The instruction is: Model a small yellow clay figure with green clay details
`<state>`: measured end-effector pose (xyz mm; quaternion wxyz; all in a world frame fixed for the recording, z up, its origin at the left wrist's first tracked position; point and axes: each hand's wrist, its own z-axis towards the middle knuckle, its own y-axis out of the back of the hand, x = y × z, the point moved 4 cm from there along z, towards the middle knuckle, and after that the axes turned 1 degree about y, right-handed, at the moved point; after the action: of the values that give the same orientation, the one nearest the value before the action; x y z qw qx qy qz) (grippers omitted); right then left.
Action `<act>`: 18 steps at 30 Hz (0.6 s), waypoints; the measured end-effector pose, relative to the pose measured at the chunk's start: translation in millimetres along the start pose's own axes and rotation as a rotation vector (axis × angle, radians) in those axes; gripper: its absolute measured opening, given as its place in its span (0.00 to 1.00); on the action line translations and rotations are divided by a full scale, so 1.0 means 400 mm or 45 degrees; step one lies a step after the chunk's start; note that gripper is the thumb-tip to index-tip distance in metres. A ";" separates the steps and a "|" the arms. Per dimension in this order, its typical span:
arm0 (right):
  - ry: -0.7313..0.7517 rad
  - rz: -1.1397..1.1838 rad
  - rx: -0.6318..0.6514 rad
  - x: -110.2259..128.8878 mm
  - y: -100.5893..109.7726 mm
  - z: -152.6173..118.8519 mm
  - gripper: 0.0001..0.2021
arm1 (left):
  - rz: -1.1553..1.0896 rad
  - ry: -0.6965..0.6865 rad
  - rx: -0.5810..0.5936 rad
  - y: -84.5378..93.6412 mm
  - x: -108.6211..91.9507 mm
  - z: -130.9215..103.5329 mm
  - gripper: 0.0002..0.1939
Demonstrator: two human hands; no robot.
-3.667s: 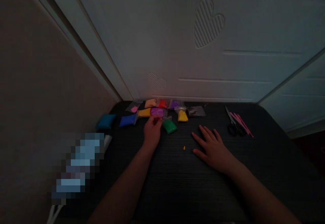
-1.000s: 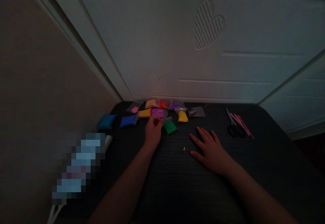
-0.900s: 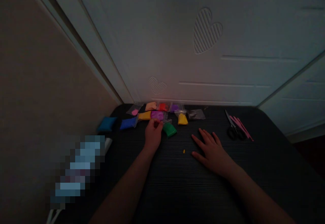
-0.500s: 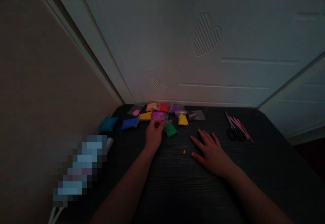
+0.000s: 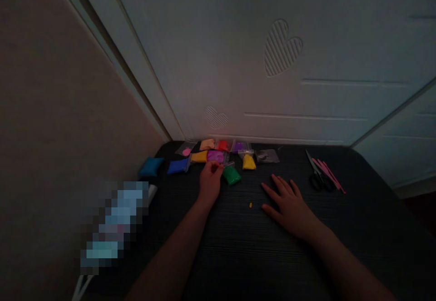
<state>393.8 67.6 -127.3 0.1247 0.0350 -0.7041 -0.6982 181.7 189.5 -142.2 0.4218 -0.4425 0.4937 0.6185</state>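
My left hand [image 5: 210,183] is closed in a pinch beside a bag of green clay [image 5: 232,176] and in front of a bag of purple clay [image 5: 215,157]. Whatever its fingertips hold, if anything, is too small and dark to make out. My right hand [image 5: 289,205] lies on the dark table [image 5: 238,255] with its fingers spread and nothing under them that I can see. Just left of its thumb is a tiny yellow piece [image 5: 250,205]. A bag of yellow clay [image 5: 249,162] sits beyond, between the two hands.
More bags, including a blue one [image 5: 178,166], an orange one [image 5: 199,157] and a red one [image 5: 223,145], line the back edge. Black-handled scissors [image 5: 316,176] and pink sticks [image 5: 329,174] lie right. A blurred-out object [image 5: 119,221] with white cords stands left. A white panel [image 5: 238,64] rises behind.
The whole view has shifted slightly, so everything appears a little farther right. Both hands keep the same pose and place on the table.
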 end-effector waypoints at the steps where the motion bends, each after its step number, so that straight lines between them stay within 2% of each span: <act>1: -0.006 0.000 0.001 -0.002 -0.001 0.000 0.28 | 0.001 0.006 0.001 0.000 0.001 0.000 0.07; 8: 0.051 0.042 0.027 0.023 -0.005 0.002 0.28 | 0.014 0.012 0.017 0.001 0.001 0.002 0.07; 14: -0.023 0.045 0.016 0.000 -0.002 0.008 0.29 | 0.013 0.009 0.020 0.001 -0.002 0.001 0.07; 18: 0.000 0.056 0.019 0.008 -0.004 0.008 0.29 | 0.019 0.016 0.032 -0.001 0.002 0.001 0.08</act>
<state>389.7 69.9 -128.4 0.1398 0.0204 -0.7100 -0.6899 181.7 190.1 -143.0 0.4197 -0.4375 0.5071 0.6126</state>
